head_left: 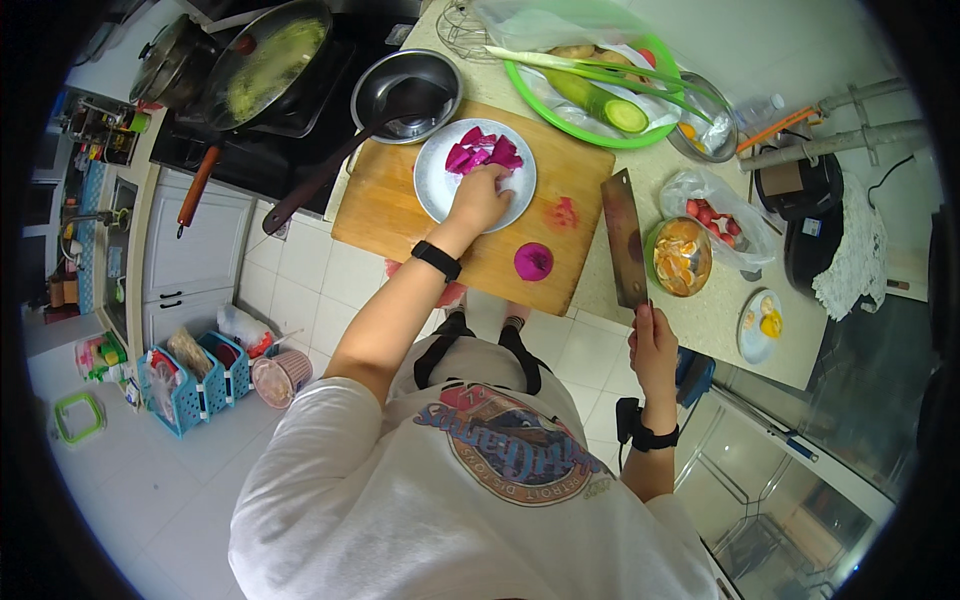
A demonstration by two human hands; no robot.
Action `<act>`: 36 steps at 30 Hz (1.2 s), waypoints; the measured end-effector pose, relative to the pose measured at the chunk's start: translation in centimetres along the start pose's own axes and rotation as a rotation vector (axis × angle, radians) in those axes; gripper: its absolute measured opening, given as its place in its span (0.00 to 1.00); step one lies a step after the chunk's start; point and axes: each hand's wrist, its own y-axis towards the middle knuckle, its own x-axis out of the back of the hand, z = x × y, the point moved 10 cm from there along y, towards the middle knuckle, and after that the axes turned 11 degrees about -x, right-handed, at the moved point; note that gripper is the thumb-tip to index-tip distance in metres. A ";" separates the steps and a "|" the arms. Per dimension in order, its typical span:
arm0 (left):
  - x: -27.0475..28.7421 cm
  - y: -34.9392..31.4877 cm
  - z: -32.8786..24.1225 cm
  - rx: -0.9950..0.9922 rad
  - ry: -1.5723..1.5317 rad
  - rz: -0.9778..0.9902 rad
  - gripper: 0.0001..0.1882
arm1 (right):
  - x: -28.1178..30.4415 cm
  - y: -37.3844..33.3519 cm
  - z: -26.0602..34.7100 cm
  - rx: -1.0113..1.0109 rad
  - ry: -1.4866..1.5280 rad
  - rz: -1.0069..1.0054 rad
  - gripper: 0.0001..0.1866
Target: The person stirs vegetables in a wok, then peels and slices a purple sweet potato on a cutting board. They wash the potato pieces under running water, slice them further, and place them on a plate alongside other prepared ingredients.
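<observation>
On the wooden cutting board (pixel 385 215) sits a pale plate (pixel 430 170) with several magenta cut pieces (pixel 470 150), fruit or vegetable. My left hand (pixel 482 198) reaches over this plate, its fingers bent together against the pieces; what lies between the fingertips is hidden. Nearer me on the board rests a round magenta chunk (pixel 533 262), close to a reddish juice stain (pixel 563 212). My right hand (pixel 653 345) is wrapped round the handle of a cleaver (pixel 624 235). Its broad blade points away from me, along the board's right edge.
A pan of food (pixel 275 75) and a lidded pot (pixel 175 65) are on the stove at left. A ladle (pixel 330 180) leans from a metal bowl (pixel 365 90). A green vegetable basket (pixel 590 135), an orange-segment bowl (pixel 682 258), bagged red fruit (pixel 715 222) and a small plate (pixel 760 345) stand right.
</observation>
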 end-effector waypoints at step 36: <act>-4.4 -8.1 -7.0 -0.258 -0.232 0.102 0.21 | -7.2 -2.8 -1.4 0.182 -0.156 0.058 0.19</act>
